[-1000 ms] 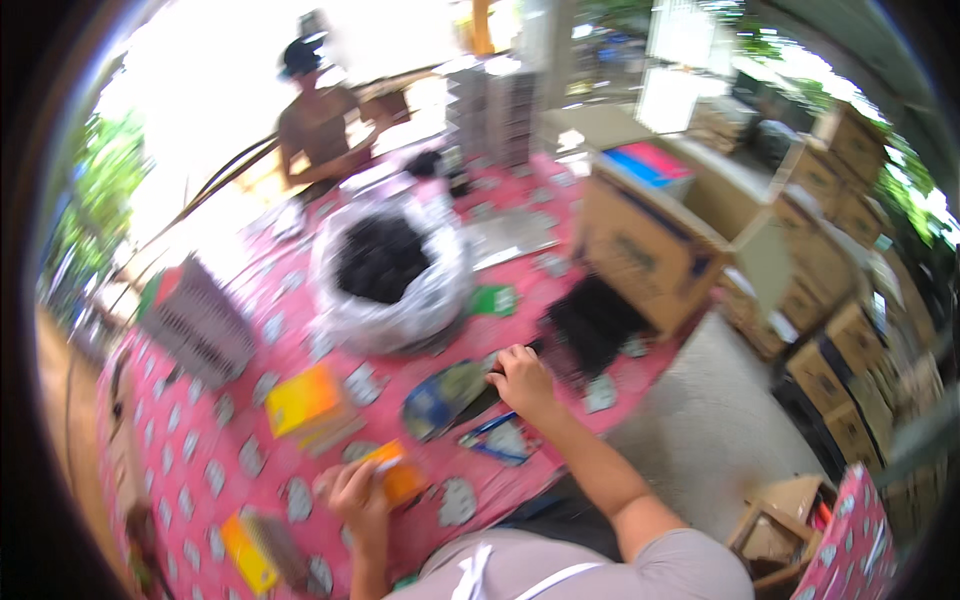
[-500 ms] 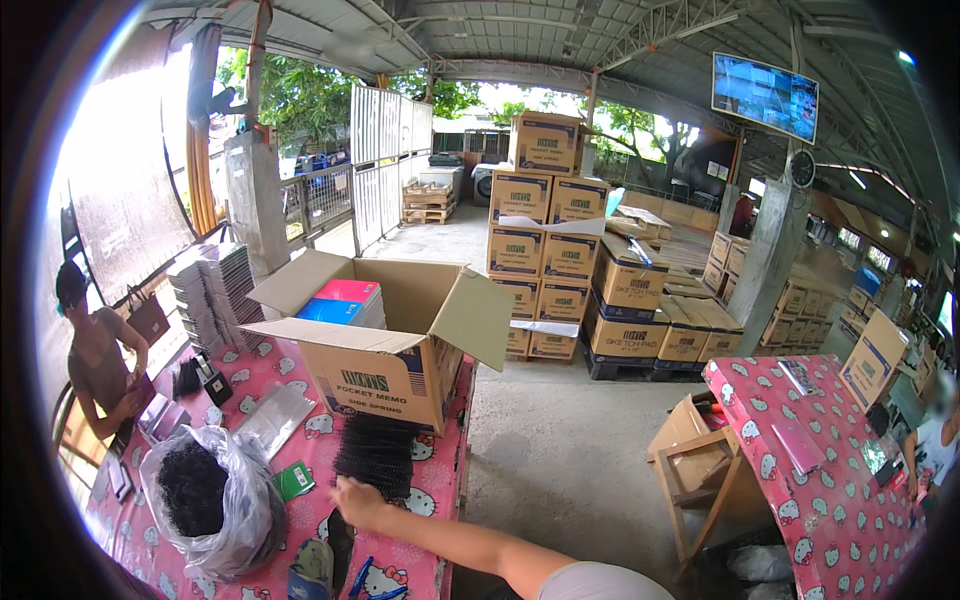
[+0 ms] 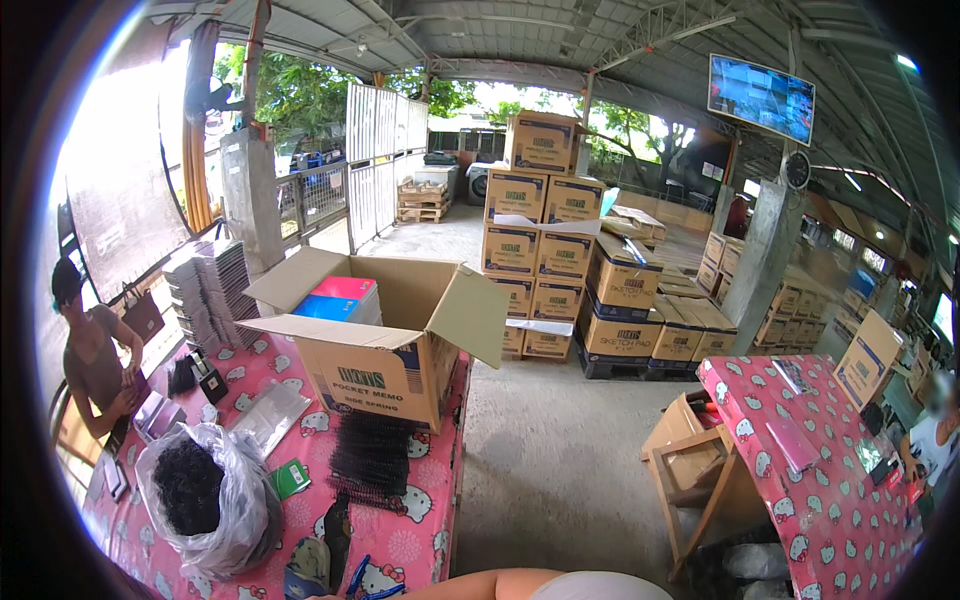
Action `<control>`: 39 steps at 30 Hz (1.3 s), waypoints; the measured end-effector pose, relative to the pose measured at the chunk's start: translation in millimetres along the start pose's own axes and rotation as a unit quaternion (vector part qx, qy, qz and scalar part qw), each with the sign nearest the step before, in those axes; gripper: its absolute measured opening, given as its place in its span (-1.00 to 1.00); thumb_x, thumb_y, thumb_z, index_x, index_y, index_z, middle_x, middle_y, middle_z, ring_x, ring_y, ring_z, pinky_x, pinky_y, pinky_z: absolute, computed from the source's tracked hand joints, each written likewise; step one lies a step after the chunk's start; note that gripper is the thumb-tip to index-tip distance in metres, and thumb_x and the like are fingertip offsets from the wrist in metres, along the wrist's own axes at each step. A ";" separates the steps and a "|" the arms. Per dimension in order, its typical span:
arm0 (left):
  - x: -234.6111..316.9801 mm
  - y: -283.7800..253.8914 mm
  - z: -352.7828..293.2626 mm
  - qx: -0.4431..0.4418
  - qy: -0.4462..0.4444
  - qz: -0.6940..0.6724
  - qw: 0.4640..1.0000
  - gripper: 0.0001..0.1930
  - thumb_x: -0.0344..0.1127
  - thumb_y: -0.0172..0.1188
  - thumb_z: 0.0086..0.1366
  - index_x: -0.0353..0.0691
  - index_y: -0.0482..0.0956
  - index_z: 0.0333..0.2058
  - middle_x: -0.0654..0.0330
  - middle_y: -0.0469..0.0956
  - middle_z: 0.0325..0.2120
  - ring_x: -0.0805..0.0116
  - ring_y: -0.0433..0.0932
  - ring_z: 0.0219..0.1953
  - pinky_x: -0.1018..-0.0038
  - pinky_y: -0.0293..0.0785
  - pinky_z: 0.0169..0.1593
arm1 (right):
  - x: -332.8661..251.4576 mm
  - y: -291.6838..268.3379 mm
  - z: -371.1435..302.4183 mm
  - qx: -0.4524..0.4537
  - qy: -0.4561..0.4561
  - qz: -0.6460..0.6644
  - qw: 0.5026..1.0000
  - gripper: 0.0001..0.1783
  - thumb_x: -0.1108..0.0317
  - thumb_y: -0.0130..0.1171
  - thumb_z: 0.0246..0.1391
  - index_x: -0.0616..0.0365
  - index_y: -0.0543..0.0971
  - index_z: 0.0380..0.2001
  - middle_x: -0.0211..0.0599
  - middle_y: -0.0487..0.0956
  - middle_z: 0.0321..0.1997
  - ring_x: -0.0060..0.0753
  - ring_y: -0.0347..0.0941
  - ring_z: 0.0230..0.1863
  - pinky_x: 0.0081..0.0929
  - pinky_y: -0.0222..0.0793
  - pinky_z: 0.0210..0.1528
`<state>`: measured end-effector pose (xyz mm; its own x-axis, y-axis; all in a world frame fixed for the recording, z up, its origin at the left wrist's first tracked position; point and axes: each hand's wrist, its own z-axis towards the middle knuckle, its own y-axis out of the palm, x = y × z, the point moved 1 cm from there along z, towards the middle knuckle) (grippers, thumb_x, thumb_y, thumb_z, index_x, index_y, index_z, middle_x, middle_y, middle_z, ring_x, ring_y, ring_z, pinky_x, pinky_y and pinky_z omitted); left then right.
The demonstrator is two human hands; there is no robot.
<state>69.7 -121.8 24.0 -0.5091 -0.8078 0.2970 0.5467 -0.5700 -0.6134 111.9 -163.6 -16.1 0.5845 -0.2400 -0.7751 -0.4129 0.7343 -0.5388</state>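
My right forearm (image 3: 490,583) reaches in along the lower edge. My right hand is almost wholly cut off there, so its fingers cannot be read. Nearest to it lie a blue-handled tool (image 3: 368,580), a rounded olive-and-blue thing (image 3: 307,568) and a dark flat strip (image 3: 337,530). Beyond them a bundle of black spiral binding coils (image 3: 370,455) rests on the pink patterned tablecloth (image 3: 425,535). A small green notebook (image 3: 290,478) lies beside a clear plastic bag (image 3: 235,500) filled with a black tangled mass (image 3: 190,487). My left hand does not show.
An open carton (image 3: 375,385) holding red and blue notebooks (image 3: 340,298) stands behind the coils. Stacked notebooks (image 3: 205,290) and another person (image 3: 95,350) are at the left. Piled cartons (image 3: 540,250) stand beyond, and a second pink-covered table (image 3: 800,460) is at the right.
My right hand has left the near end of the black coils and drawn back toward me, down to the lower edge. The coils stay on the table.
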 end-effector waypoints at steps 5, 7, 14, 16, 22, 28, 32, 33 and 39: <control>-3.0 -0.1 0.1 -0.003 0.002 -0.002 1.000 -0.75 -0.26 0.30 0.03 -0.24 0.61 -0.32 0.13 0.59 -0.47 0.13 0.54 -0.34 0.33 0.41 -0.24 | -9.9 -9.9 1.3 0.056 0.053 0.134 0.988 -0.83 0.27 0.32 -0.16 0.15 0.66 -0.52 -0.27 0.63 -0.49 -0.35 0.55 -0.44 -0.36 0.42 -0.39; -0.1 0.5 1.0 -0.005 0.008 -0.006 1.000 -0.75 -0.26 0.30 0.03 -0.25 0.60 -0.32 0.13 0.60 -0.47 0.13 0.54 -0.33 0.33 0.41 -0.24 | 9.2 4.2 9.9 0.022 0.003 0.156 0.987 -0.84 0.32 0.34 -0.18 0.18 0.65 -0.53 -0.27 0.62 -0.52 -0.42 0.54 -0.47 -0.39 0.41 -0.41; -2.7 -1.1 -0.6 -0.008 0.008 -0.011 1.000 -0.74 -0.26 0.30 0.03 -0.25 0.60 -0.31 0.13 0.60 -0.46 0.13 0.54 -0.33 0.33 0.41 -0.23 | -33.9 -25.6 2.5 -0.130 0.111 0.158 0.973 -0.83 0.29 0.33 -0.15 0.16 0.65 -0.50 -0.22 0.61 -0.51 -0.41 0.52 -0.46 -0.39 0.40 -0.40; -1.5 -1.7 -0.3 -0.009 0.009 -0.009 1.000 -0.74 -0.26 0.30 0.03 -0.25 0.60 -0.31 0.13 0.60 -0.45 0.13 0.54 -0.33 0.33 0.41 -0.23 | -10.2 -4.9 8.1 -0.104 0.055 0.081 0.990 -0.80 0.25 0.31 -0.13 0.14 0.65 -0.46 -0.15 0.61 -0.44 -0.34 0.53 -0.41 -0.33 0.41 -0.36; -2.5 -2.7 -2.1 -0.008 0.005 -0.011 1.000 -0.73 -0.26 0.30 0.03 -0.25 0.60 -0.30 0.12 0.60 -0.45 0.13 0.55 -0.33 0.33 0.42 -0.23 | -21.0 -12.1 -3.5 -0.111 -0.109 -0.205 0.966 -0.65 0.15 0.21 -0.10 0.09 0.52 -0.25 -0.13 0.48 -0.25 -0.08 0.48 -0.24 -0.13 0.41 -0.27; -5.3 -8.2 -4.4 -0.004 0.001 -0.006 1.000 -0.73 -0.25 0.30 0.03 -0.26 0.60 -0.30 0.12 0.60 -0.44 0.13 0.55 -0.32 0.33 0.42 -0.23 | -3.6 15.7 5.7 -0.045 -0.099 -0.192 0.975 -0.65 0.18 0.16 -0.09 0.07 0.45 -0.22 -0.17 0.46 -0.29 -0.08 0.48 -0.25 -0.19 0.44 -0.31; -7.2 -7.6 -7.5 -0.003 -0.002 -0.008 1.000 -0.72 -0.25 0.30 0.03 -0.26 0.60 -0.29 0.12 0.60 -0.43 0.13 0.55 -0.32 0.33 0.42 -0.23 | -18.0 7.1 3.5 -0.057 -0.079 -0.234 0.967 -0.69 0.19 0.15 -0.08 0.10 0.44 -0.27 -0.21 0.46 -0.29 -0.11 0.48 -0.26 -0.22 0.45 -0.33; -7.4 -8.1 -8.3 -0.003 -0.002 -0.005 1.000 -0.72 -0.25 0.30 0.03 -0.26 0.59 -0.29 0.12 0.60 -0.43 0.13 0.55 -0.32 0.33 0.42 -0.23 | -19.4 8.5 4.0 -0.079 -0.071 -0.235 0.966 -0.67 0.18 0.16 -0.08 0.11 0.44 -0.27 -0.21 0.45 -0.28 -0.11 0.48 -0.25 -0.22 0.45 -0.33; -9.9 -10.5 -14.1 -0.003 -0.006 0.000 1.000 -0.72 -0.25 0.30 0.03 -0.26 0.59 -0.28 0.12 0.61 -0.43 0.13 0.55 -0.32 0.33 0.42 -0.22 | -16.7 18.9 3.3 -0.012 -0.087 -0.241 0.967 -0.71 0.18 0.17 -0.10 0.12 0.47 -0.33 -0.24 0.45 -0.31 -0.16 0.48 -0.25 -0.25 0.45 -0.36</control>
<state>59.6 -105.7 17.2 -0.5007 -0.8101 0.3049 0.5433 -0.5684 -0.6179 96.7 -143.7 -12.2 0.8207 -0.4387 -0.3660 -0.0779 0.5486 -0.8325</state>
